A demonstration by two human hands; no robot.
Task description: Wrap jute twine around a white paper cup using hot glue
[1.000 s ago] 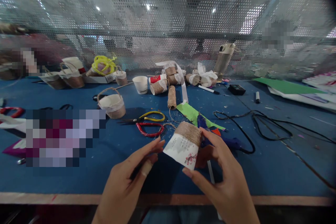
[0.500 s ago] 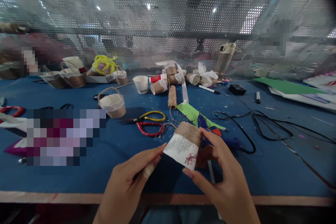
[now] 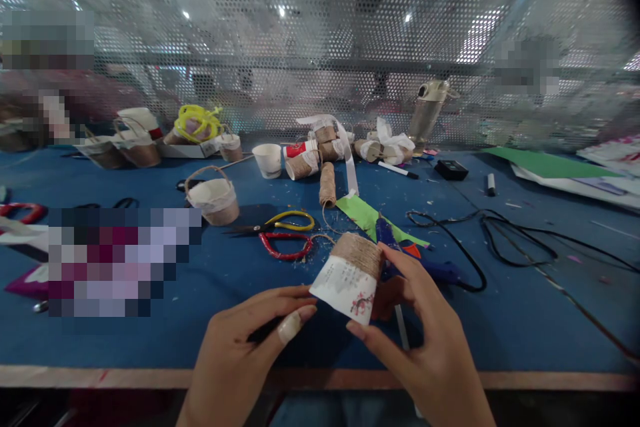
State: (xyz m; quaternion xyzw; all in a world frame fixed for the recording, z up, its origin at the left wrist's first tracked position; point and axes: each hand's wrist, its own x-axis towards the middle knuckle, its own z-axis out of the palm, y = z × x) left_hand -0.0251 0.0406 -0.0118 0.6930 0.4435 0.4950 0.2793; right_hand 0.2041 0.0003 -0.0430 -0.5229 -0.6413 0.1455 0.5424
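Observation:
A white paper cup (image 3: 343, 287) with a printed blossom branch is held tilted, base up, above the table's front. Brown twine (image 3: 356, 253) is wound around its base half. A loose strand runs from there toward the twine roll (image 3: 327, 185). My right hand (image 3: 425, 327) grips the cup from the right, thumb at the rim and index finger on the twine. At the left rim, my left hand (image 3: 255, 333) pinches the edge with its fingertips, partly hidden by the cup; its thumb has a pale wrapping. Beyond my right hand lies a blue glue gun (image 3: 387, 233).
Red-and-yellow-handled scissors (image 3: 286, 245) lie behind the cup, near a green paper strip (image 3: 357, 213). A twine-wrapped basket (image 3: 215, 201) stands at left. Several wrapped cups (image 3: 303, 163) line the back, by a bottle (image 3: 429, 113). A black cord (image 3: 480, 213) loops at right.
My left hand's fingertips have shifted slightly down along the cup's rim, and its thumb has moved nearer the edge. The cup and my right hand stay almost in place.

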